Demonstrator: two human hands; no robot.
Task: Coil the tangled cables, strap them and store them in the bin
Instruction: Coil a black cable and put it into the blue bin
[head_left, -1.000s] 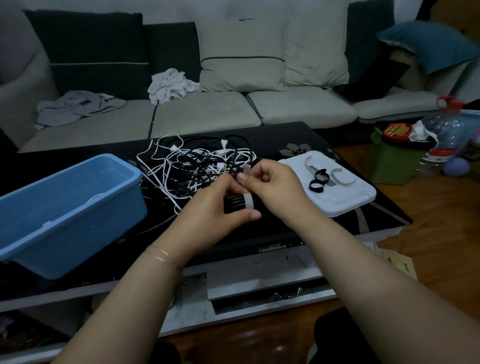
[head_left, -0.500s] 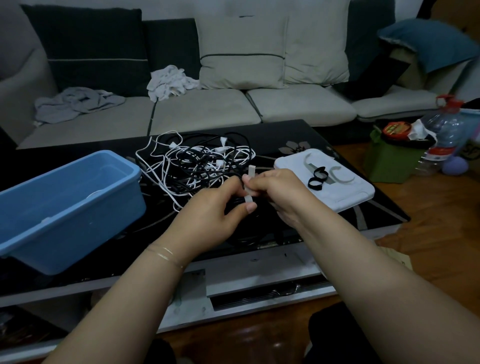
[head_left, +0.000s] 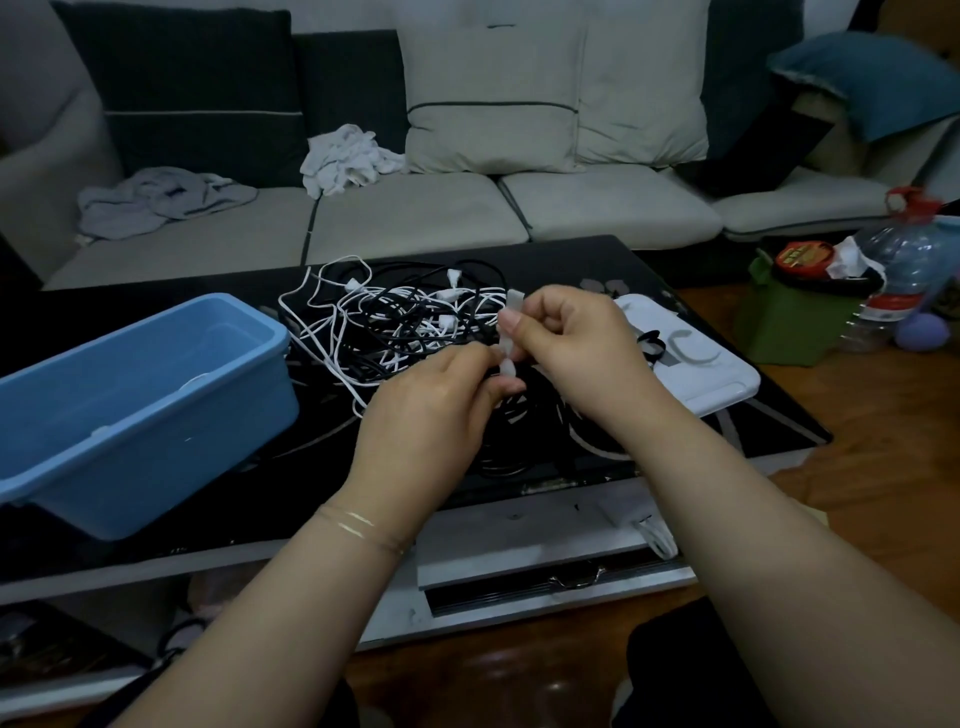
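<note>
Both hands meet over the near half of the black table: the right hand pinches a pale strap between thumb and fingers, while the left hand grips the strap's lower end with curled fingers. Below them hangs a black coiled cable, which seems to be caught in the left hand, though the dim light hides the contact. Left of the hands sits the blue bin, tilted toward the table's near edge. Just beyond the hands lies the tangle of black and white cables on the tabletop. To the right, a white lid carries spare straps. Farther back stands the sofa, with crumpled cloths on its seat
</note>
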